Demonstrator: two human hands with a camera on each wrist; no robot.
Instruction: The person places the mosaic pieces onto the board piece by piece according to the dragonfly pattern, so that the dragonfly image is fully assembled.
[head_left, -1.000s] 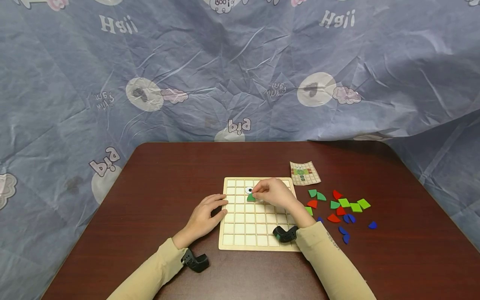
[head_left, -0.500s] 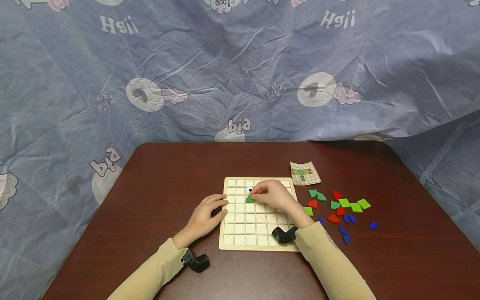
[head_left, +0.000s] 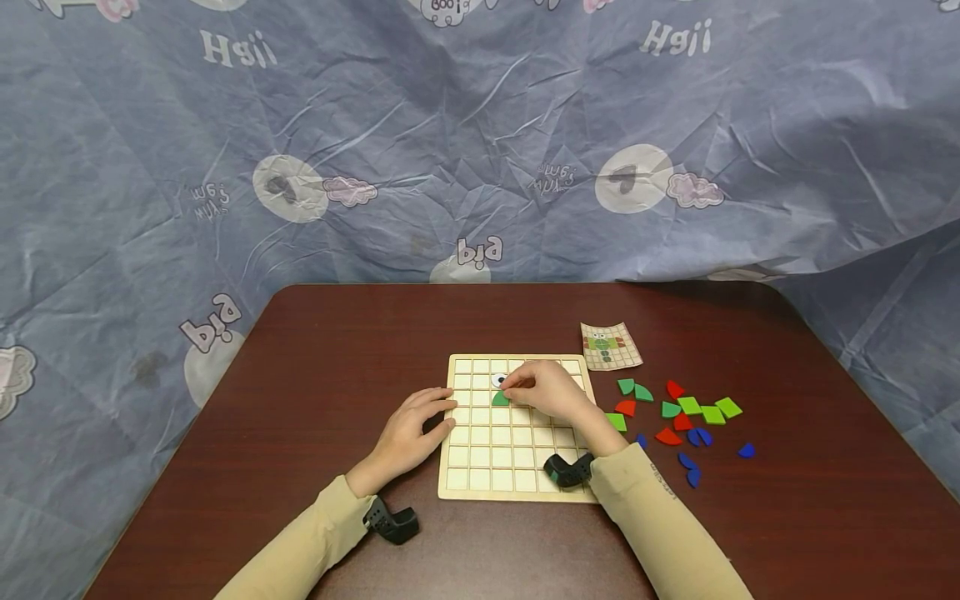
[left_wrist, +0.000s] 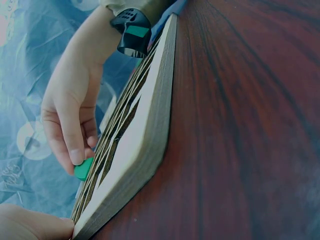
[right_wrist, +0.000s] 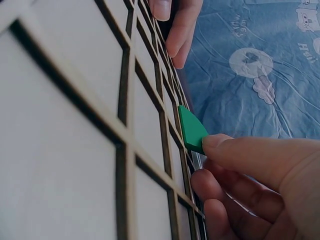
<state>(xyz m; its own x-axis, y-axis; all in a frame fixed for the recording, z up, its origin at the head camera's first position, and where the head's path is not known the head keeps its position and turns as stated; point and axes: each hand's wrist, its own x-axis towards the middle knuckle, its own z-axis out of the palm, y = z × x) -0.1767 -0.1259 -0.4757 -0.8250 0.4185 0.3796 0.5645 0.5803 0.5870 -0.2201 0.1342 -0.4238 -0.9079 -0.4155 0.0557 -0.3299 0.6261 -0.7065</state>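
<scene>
My right hand (head_left: pixel 551 390) pinches a green quarter-circle tile (head_left: pixel 500 399) over the upper part of the wooden grid board (head_left: pixel 480 457). In the right wrist view the green tile (right_wrist: pixel 190 129) is tilted, with its lower corner at the thumb and its edge against the grid ridges. Just above it in the head view lies a round white eye tile (head_left: pixel 498 380), partly covered by the fingertips. My left hand (head_left: pixel 405 435) rests at the board's left edge, fingers extended onto the rim. Part of that left hand (left_wrist: pixel 32 223) shows at the corner of the left wrist view.
A picture card (head_left: pixel 611 347) of a coloured figure on a grid lies beyond the board's right corner. Right of the board are scattered loose tiles: green quarter-circles (head_left: pixel 642 392), red ones (head_left: pixel 667 437), lime diamonds (head_left: pixel 712 414) and blue pieces (head_left: pixel 746 451).
The right hand, pinching the green tile, has shifted slightly left and toward the person, then stayed nearly still. The left hand has kept its place at the board's edge.
</scene>
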